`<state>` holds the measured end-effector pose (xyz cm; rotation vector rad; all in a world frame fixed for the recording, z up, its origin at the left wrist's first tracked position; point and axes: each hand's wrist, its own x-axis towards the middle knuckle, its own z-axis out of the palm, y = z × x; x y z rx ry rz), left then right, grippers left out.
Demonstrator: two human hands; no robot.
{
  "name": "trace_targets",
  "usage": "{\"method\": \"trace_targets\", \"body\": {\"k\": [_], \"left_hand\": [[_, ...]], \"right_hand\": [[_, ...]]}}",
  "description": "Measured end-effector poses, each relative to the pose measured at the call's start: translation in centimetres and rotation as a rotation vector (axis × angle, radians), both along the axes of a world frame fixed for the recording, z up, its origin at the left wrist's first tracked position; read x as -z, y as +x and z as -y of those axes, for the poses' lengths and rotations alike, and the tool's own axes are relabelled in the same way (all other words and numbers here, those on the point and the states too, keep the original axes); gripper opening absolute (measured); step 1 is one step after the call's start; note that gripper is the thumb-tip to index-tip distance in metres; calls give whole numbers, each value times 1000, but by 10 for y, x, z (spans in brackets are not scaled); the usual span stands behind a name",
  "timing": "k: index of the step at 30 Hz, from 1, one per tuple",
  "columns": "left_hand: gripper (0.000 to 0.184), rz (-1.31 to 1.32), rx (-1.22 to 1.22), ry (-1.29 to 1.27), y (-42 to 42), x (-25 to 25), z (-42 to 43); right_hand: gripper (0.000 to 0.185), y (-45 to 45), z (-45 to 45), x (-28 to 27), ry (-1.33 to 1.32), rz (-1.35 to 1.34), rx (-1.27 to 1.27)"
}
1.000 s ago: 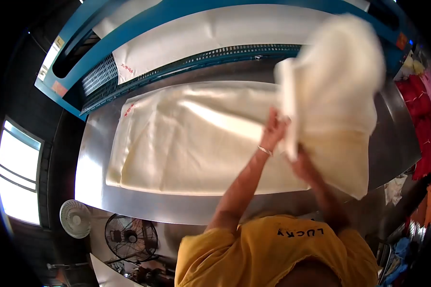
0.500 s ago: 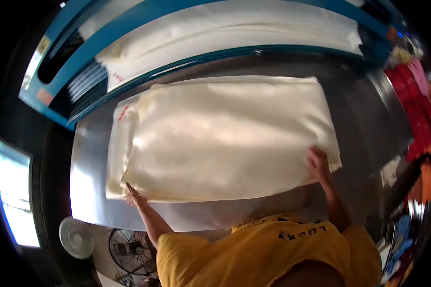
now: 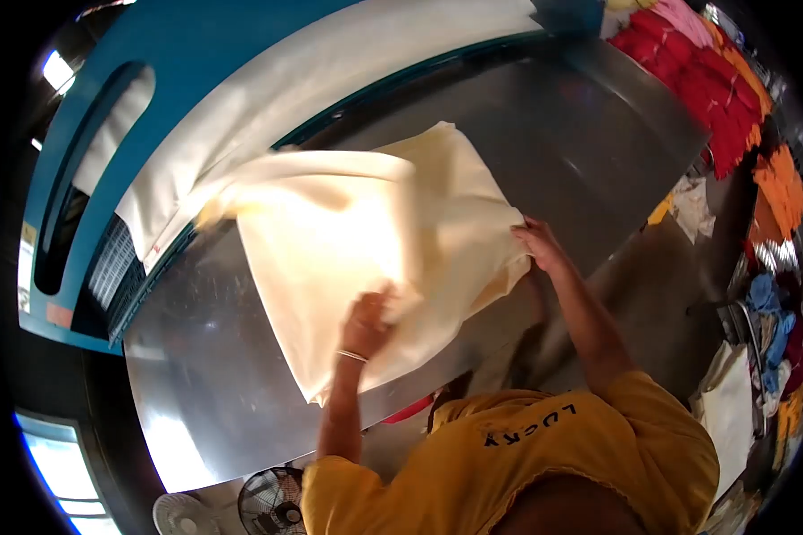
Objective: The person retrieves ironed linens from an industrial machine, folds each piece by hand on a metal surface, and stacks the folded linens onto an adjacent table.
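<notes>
A cream cloth (image 3: pixel 317 241) is partly lifted and folded over itself above the metal table (image 3: pixel 214 321), its left part blurred by motion. My left hand (image 3: pixel 370 323), with a band at the wrist, is closed on the cloth's folded edge near the middle. At the cloth's right corner, my right hand (image 3: pixel 535 241) pinches the edge between thumb and fingers. One corner of the cloth hangs down toward the table's front edge, left of my left wrist.
Beyond the table a blue machine frame (image 3: pixel 205 67) holds white cloth (image 3: pixel 268 89). Red cloth (image 3: pixel 687 80) and orange cloth (image 3: pixel 781 192) lie at the right. Two fans, one white (image 3: pixel 183 515) and one black (image 3: pixel 272 501), stand at the lower left.
The cloth, flat and folded half a second ago, is now raised and doubled over. My left hand has moved right from its left corner, and my right hand is up and left. The view has turned.
</notes>
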<state>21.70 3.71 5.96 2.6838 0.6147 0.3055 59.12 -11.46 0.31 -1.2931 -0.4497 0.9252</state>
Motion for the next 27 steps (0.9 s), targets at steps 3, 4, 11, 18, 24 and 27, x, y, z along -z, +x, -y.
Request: {"method": "trace_targets", "body": {"k": [3, 4, 11, 18, 24, 27], "left_hand": [[95, -50, -127, -181, 53, -17, 130], [99, 21, -129, -111, 57, 14, 151], [69, 207, -521, -413, 103, 3, 173], [30, 972, -1070, -1169, 11, 34, 161], [45, 939, -1406, -361, -149, 28, 171], [58, 682, -1400, -640, -197, 73, 150]], "right_hand": [[33, -30, 27, -58, 265, -79, 96], [35, -36, 36, -74, 332, -207, 125], [48, -126, -35, -129, 388, 5, -78], [36, -198, -55, -135, 409, 355, -684], [39, -157, -83, -28, -219, -64, 27], [42, -191, -120, -16, -125, -231, -248]]}}
